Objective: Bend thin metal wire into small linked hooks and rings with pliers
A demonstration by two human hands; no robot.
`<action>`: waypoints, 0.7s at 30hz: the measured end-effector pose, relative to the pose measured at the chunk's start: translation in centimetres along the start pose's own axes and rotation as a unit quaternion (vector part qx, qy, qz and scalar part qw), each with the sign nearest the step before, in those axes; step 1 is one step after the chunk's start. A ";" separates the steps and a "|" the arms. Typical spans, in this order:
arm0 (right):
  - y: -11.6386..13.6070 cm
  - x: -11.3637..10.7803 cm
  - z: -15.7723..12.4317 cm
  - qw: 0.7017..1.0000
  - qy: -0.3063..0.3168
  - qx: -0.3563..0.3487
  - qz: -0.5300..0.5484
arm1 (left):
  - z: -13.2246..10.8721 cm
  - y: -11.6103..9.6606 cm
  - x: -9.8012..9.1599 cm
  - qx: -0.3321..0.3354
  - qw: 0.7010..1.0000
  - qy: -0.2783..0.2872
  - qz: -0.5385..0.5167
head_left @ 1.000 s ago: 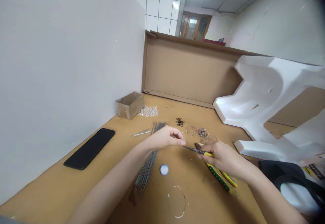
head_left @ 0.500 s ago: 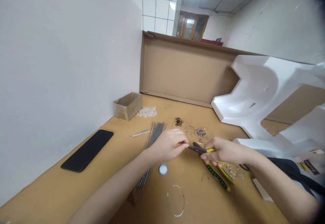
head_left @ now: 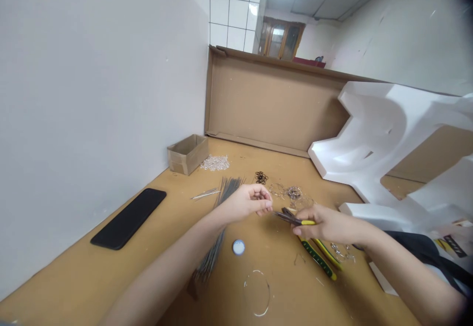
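Observation:
My left hand (head_left: 248, 201) hovers over the tan table (head_left: 148, 247) with its fingertips pinched on something too small to make out. My right hand (head_left: 325, 223) is closed round the yellow-handled pliers (head_left: 291, 217), whose dark jaws point left and nearly touch the left fingertips. A second pair of yellow and green pliers (head_left: 318, 258) lies on the table under the right hand. A long bundle of grey metal wires (head_left: 218, 230) lies beneath my left forearm.
A black phone (head_left: 129, 218) lies at the left. A small cardboard box (head_left: 187, 154), clear beads (head_left: 215, 163), black rings (head_left: 261, 177), silver rings (head_left: 293, 193), a white cap (head_left: 238, 247) and a wire loop (head_left: 257, 292) lie about. White foam blocks (head_left: 384, 143) stand right, before a cardboard wall (head_left: 273, 104).
My left hand has risen slightly and drawn a little away from the plier jaws, fingers still pinched. My right hand and the pliers have stayed nearly where they were.

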State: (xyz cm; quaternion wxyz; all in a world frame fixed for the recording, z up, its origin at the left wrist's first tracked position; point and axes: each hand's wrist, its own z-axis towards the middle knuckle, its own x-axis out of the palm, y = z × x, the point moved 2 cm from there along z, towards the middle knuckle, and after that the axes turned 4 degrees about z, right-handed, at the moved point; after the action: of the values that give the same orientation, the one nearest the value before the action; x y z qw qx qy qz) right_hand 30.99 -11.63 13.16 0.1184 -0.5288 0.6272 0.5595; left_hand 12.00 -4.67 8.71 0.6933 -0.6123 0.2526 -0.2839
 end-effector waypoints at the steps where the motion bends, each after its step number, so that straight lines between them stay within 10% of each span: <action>1: 0.2 0.2 -0.2 0.997 -0.058 -0.009 -0.052 | 0.2 0.2 -0.2 -0.013 0.999 0.003 -0.037; 6: 0.4 1.0 -1.1 0.889 -0.329 -0.050 -0.314 | 0.6 1.4 -0.6 -0.081 0.971 0.029 -0.225; 11: 0.7 0.9 -1.4 0.779 -0.405 -0.124 -0.463 | 0.6 1.7 -0.3 -0.099 0.952 0.041 -0.288; 21: 2.0 0.9 -0.9 0.753 -0.401 -0.136 -0.504 | 0.2 1.1 0.3 -0.128 0.938 0.038 -0.320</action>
State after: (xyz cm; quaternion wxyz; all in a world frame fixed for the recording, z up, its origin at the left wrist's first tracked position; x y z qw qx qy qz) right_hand 29.49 -13.21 13.97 0.5507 -0.5055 0.0818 0.6592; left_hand 12.49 -4.66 7.64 0.4710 -0.7334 0.1035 -0.4790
